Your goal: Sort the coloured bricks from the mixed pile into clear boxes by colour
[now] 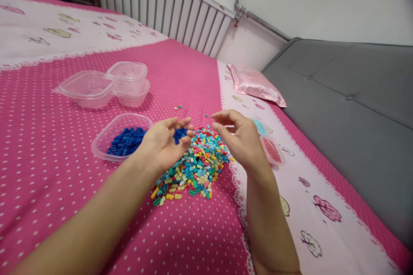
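My left hand [167, 144] is turned palm up above the left edge of a heap of small toy building bricks [196, 167]. Blue bricks [180, 135] lie in its cupped palm, with the fingers curled around them. My right hand [237, 137] hovers at the heap's right side, thumb and fingers curved and slightly apart, with nothing visible between them. The heap mixes turquoise, yellow, cream, green and red pieces. Left of my left hand, a clear plastic tub [97, 146] holds many dark blue bricks [127, 141].
Clear plastic tubs [93, 88] stand grouped at the back left. Beyond my right hand are a container of red pieces [272, 151] and some light blue pieces [260, 126], partly hidden. Stray bricks [178, 107] lie on the pink dotted bedspread [180, 68]. A pink pillow [254, 84] rests near the grey headboard [348, 99].
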{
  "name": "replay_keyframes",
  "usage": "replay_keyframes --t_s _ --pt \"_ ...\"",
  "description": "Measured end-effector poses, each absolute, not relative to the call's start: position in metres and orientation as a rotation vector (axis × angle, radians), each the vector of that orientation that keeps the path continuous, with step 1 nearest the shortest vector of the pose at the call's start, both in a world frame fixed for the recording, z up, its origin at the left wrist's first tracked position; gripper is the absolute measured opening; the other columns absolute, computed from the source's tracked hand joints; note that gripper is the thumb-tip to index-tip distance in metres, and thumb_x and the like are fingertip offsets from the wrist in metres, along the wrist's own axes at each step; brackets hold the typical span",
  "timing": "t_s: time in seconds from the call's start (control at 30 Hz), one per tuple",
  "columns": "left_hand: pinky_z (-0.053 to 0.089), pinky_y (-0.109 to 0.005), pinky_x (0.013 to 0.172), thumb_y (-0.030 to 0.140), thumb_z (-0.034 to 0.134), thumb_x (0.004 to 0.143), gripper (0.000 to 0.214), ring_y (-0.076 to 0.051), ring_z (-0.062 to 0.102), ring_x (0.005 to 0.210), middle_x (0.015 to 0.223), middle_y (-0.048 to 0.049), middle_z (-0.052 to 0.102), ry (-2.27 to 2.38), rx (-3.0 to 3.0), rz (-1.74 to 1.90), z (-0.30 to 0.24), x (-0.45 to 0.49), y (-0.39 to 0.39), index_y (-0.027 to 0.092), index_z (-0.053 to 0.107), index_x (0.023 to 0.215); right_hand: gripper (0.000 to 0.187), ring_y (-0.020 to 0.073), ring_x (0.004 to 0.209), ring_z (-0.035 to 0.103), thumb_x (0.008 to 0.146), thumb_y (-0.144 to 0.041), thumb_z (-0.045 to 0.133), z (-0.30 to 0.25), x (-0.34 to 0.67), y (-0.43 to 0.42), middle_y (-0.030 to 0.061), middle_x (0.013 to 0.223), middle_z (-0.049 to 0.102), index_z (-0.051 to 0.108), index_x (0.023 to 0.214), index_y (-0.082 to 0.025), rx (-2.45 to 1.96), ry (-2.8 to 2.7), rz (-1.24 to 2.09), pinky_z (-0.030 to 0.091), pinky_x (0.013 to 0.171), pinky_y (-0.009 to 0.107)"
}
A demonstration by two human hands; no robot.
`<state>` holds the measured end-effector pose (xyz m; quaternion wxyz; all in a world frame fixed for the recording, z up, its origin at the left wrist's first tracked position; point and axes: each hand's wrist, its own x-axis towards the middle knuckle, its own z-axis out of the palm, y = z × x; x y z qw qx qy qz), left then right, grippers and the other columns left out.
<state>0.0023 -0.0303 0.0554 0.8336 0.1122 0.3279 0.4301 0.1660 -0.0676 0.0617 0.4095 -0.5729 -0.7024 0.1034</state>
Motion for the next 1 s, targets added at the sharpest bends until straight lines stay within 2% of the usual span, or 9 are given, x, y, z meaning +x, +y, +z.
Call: replay_keyframes --t_s 0.07,0.17,0.23,0.3,0.37,0.47,0.6,0.77,1.0 --pt "0.028 -0.013 0.030 0.012 0.031 0.088 0.023 -0.006 0.041 0.042 0.062 -0.0031 0.048 0.683 0.311 0.954 0.060 -0.005 -0.030 0.014 0.050 0.075 0.030 0.0168 0.088 0.062 0.081 -0.023 0.062 0.057 0.165 -0.068 0.0050 0.098 0.068 0.063 0.111 -0.020 -1.516 -2.041 0.448 0.049 0.080 0.033" --pt "0.022 -0.014 0.029 0.013 0.030 0.087 0.026 -0.005 0.034 0.038 0.057 -0.0002 0.043 0.661 0.360 1.017 0.065 -0.015 -0.028 0.015 0.046 0.068 0.055 0.0210 0.107 0.055 0.070 -0.023 0.075 0.043 0.155 -0.066 0.0062 0.116 0.059 0.057 0.121 -0.025 -1.442 -2.506 0.677 0.044 0.092 0.038" --pt "0.022 -0.014 0.029 0.013 0.029 0.088 0.027 -0.005 0.033 0.037 0.056 0.0010 0.042 0.646 0.380 1.037 0.066 -0.020 -0.026 0.016 0.046 0.067 0.068 0.0244 0.117 0.046 0.061 -0.027 0.082 0.031 0.145 -0.063 0.0077 0.127 0.049 0.054 0.124 -0.027 -1.387 -2.616 0.636 0.040 0.097 0.041" --pt "0.021 -0.014 0.030 0.013 0.028 0.088 0.027 -0.005 0.033 0.036 0.055 0.0016 0.042 0.635 0.394 1.053 0.066 -0.023 -0.024 0.016 0.045 0.067 0.074 0.0262 0.119 0.041 0.057 -0.031 0.084 0.022 0.137 -0.059 0.0084 0.129 0.045 0.053 0.124 -0.027 -1.365 -2.636 0.530 0.038 0.098 0.043" --pt "0.021 -0.015 0.030 0.013 0.028 0.088 0.027 -0.005 0.032 0.036 0.055 0.0019 0.042 0.637 0.394 1.068 0.065 -0.025 -0.022 0.016 0.045 0.067 0.068 0.0251 0.116 0.041 0.060 -0.029 0.083 0.015 0.136 -0.053 0.0074 0.124 0.047 0.054 0.122 -0.027 -1.364 -2.632 0.449 0.037 0.097 0.042" --pt "0.021 -0.015 0.031 0.013 0.028 0.088 0.027 -0.004 0.032 0.036 0.055 0.0019 0.042 0.642 0.387 1.079 0.064 -0.025 -0.020 0.016 0.044 0.066 0.050 0.0232 0.112 0.044 0.069 -0.022 0.075 0.006 0.147 -0.040 0.0069 0.118 0.051 0.058 0.116 -0.026 -1.474 -2.549 0.348 0.037 0.097 0.041" --pt "0.021 -0.015 0.031 0.013 0.028 0.088 0.026 -0.004 0.033 0.037 0.056 0.0017 0.042 0.646 0.380 1.082 0.064 -0.026 -0.019 0.016 0.043 0.067 0.045 0.0235 0.117 0.044 0.070 -0.015 0.071 -0.008 0.174 -0.019 0.0088 0.125 0.051 0.059 0.113 -0.022 -1.524 -2.472 0.391 0.034 0.100 0.041" --pt "0.021 -0.015 0.031 0.013 0.029 0.087 0.025 -0.005 0.033 0.037 0.056 0.0016 0.042 0.658 0.374 1.084 0.063 -0.026 -0.019 0.016 0.043 0.067 0.026 0.0207 0.101 0.056 0.075 -0.012 0.061 -0.015 0.201 -0.007 0.0060 0.105 0.064 0.064 0.100 -0.019 -1.622 -2.318 0.343 0.040 0.093 0.037" --pt "0.020 -0.015 0.031 0.013 0.030 0.087 0.024 -0.005 0.034 0.037 0.056 0.0014 0.043 0.651 0.379 1.091 0.063 -0.026 -0.017 0.017 0.043 0.067 0.022 0.0208 0.094 0.060 0.080 -0.016 0.055 -0.010 0.212 -0.006 0.0072 0.097 0.068 0.068 0.099 -0.018 -1.957 -1.984 0.268 0.044 0.086 0.032"
